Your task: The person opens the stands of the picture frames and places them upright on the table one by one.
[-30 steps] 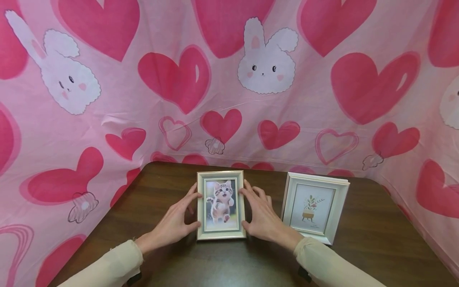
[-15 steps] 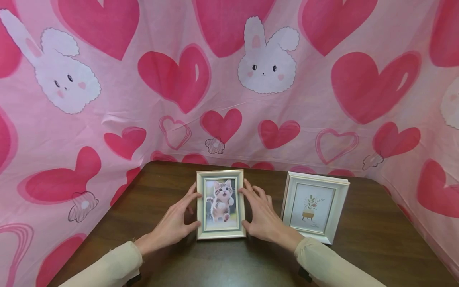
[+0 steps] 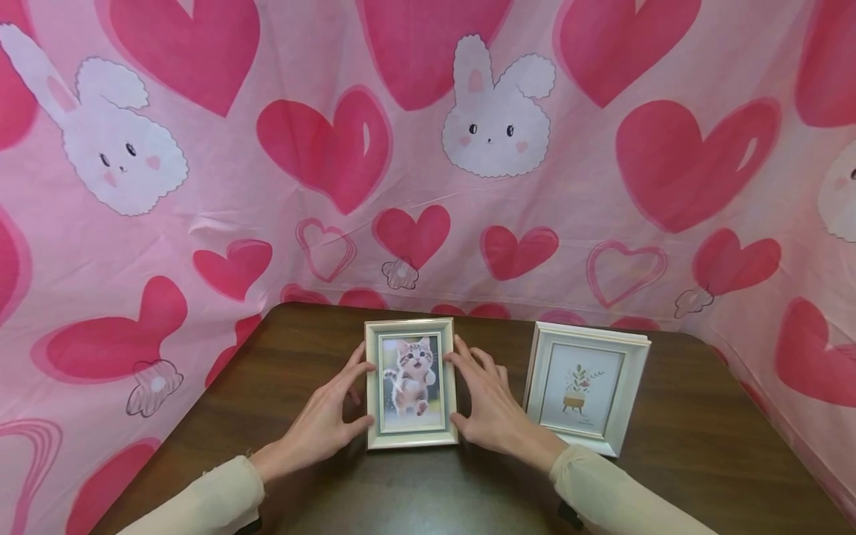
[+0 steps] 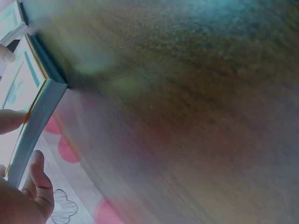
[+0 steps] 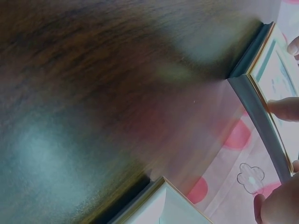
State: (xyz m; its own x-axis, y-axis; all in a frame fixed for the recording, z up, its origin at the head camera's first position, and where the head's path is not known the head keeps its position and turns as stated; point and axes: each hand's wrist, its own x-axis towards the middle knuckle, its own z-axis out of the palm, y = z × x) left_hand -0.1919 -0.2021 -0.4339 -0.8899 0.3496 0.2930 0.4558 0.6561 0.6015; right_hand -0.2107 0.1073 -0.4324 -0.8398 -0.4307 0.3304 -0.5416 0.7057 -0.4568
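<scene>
A pale picture frame with a kitten photo stands upright in the middle of the head view, leaning slightly back. My left hand holds its left side, the thumb low on the edge and the fingers higher up. On the opposite side my right hand grips the frame in the same way. The left wrist view shows a thumb over the front edge of the frame, with other fingers behind. From the right wrist, the frame's grey side shows with its lower edge at the tabletop.
To the right, behind my right forearm, a second white picture frame with a potted-plant print stands angled on the dark wooden table. A pink cloth printed with hearts and rabbits hangs around the table's back and sides.
Almost nothing moves. The kitten frame's top left corner has shifted very slightly left, with both hands staying on its sides.
</scene>
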